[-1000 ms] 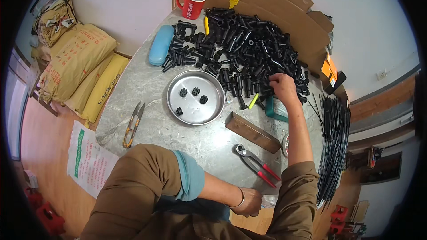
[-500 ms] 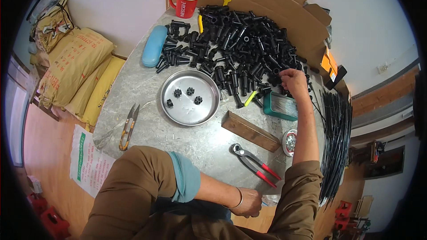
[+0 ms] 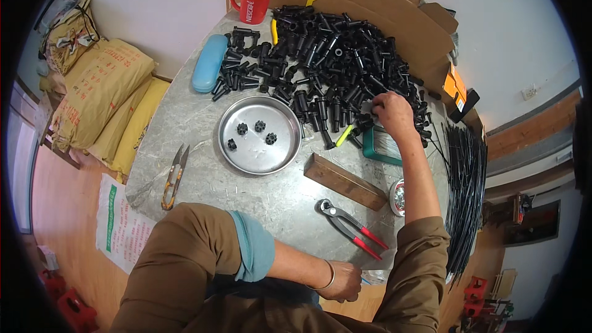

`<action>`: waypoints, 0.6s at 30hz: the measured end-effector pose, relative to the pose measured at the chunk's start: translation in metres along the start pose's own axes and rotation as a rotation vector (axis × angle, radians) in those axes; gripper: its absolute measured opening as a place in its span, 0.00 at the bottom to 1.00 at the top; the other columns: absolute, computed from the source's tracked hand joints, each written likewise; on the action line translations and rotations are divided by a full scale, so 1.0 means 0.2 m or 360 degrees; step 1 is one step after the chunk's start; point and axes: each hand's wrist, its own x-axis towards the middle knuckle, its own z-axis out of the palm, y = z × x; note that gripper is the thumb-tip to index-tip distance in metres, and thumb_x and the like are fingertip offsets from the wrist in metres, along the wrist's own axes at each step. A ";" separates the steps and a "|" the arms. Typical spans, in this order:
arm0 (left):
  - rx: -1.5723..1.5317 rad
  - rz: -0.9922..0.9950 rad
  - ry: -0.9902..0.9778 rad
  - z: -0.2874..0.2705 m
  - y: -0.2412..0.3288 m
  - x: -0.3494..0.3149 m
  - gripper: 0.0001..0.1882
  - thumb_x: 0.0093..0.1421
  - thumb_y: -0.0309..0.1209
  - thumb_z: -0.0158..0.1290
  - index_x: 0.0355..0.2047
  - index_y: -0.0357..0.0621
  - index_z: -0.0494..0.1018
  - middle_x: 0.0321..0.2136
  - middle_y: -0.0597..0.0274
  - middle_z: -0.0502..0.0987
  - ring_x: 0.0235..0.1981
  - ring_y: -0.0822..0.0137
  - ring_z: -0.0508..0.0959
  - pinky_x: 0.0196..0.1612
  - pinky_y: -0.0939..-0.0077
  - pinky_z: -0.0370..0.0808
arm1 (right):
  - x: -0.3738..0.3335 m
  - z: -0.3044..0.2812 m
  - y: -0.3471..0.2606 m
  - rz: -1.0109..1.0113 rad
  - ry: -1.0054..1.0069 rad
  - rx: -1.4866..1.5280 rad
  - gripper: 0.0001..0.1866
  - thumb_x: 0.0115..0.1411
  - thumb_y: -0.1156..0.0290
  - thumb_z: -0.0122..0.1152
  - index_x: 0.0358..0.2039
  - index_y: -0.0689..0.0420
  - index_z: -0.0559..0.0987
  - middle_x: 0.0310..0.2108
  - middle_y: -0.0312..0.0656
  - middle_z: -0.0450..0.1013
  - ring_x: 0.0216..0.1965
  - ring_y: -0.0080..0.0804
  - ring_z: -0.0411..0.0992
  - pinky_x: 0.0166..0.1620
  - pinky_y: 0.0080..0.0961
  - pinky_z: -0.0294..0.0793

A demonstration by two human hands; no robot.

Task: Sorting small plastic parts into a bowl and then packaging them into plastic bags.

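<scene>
A person's right hand (image 3: 394, 114) dips to the near fringe of a heap of black tubular fittings (image 3: 345, 55) spread across the back of a gray marbled table (image 3: 197, 139). The fingers are bent inward; whether they are clamped on a fitting cannot be told. The left hand (image 3: 342, 282), a bangle (image 3: 330, 276) at its wrist, is held low by the table's near edge, fingers folded together and palm hidden. An upright cardboard panel (image 3: 370, 3) walls in the far side of the heap, and a bundle of long, thin black rods (image 3: 462, 197) lines the right edge. A teal box of thin, clear strips (image 3: 385, 146) sits under and beside the right wrist, with a brown rectangular block (image 3: 345, 182) nearer the person. Red-handled pincers (image 3: 348, 225) point their grips toward the near right edge. A round steel pan (image 3: 259, 168), holding four small toothed black rings (image 3: 271, 139), stands well in from the rim; a broad stretch of tabletop separates it from thread snips (image 3: 175, 179) near the left edge. A blue hard case (image 3: 209, 63) lies farther back along that edge, and a red mug (image 3: 253, 9) occupies the far left corner.
</scene>
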 end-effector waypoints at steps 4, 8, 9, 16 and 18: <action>-0.0036 0.0031 0.0019 0.01 -0.01 -0.01 0.12 0.47 0.37 0.60 0.22 0.43 0.70 0.22 0.58 0.72 0.30 0.54 0.76 0.35 0.60 0.71 | -0.03 0.01 0.02 0.0059 -0.0068 -0.0224 0.12 0.47 0.68 0.64 0.35 0.52 0.83 0.36 0.42 0.76 0.40 0.43 0.74 0.44 0.37 0.74; -0.0007 0.0037 -0.0003 0.01 -0.01 -0.01 0.12 0.47 0.36 0.60 0.22 0.43 0.71 0.22 0.58 0.73 0.31 0.54 0.76 0.35 0.60 0.71 | -0.04 0.01 0.01 -0.0072 0.0018 -0.0278 0.12 0.48 0.68 0.64 0.36 0.51 0.82 0.34 0.42 0.76 0.38 0.41 0.75 0.42 0.34 0.74; -0.0008 0.0042 -0.0003 0.00 -0.01 -0.01 0.12 0.47 0.36 0.60 0.22 0.43 0.71 0.22 0.58 0.73 0.31 0.54 0.76 0.35 0.60 0.71 | -0.04 0.00 0.03 -0.0069 0.0018 -0.0283 0.12 0.48 0.68 0.64 0.36 0.51 0.82 0.34 0.42 0.76 0.38 0.41 0.75 0.42 0.34 0.74; -0.0037 -0.0007 -0.0104 -0.01 0.00 0.01 0.11 0.48 0.37 0.59 0.22 0.43 0.72 0.22 0.57 0.74 0.30 0.53 0.76 0.35 0.60 0.71 | -0.02 -0.15 0.21 0.0780 -0.0073 0.1646 0.11 0.55 0.74 0.59 0.40 0.57 0.74 0.29 0.36 0.74 0.25 0.24 0.69 0.30 0.21 0.69; -0.0053 -0.0041 -0.0120 -0.01 0.00 0.01 0.11 0.48 0.37 0.59 0.22 0.43 0.72 0.22 0.57 0.74 0.30 0.53 0.76 0.35 0.60 0.71 | -0.05 -0.15 0.20 0.0929 -0.0193 0.2368 0.08 0.57 0.73 0.57 0.38 0.55 0.74 0.31 0.37 0.73 0.25 0.23 0.68 0.27 0.21 0.67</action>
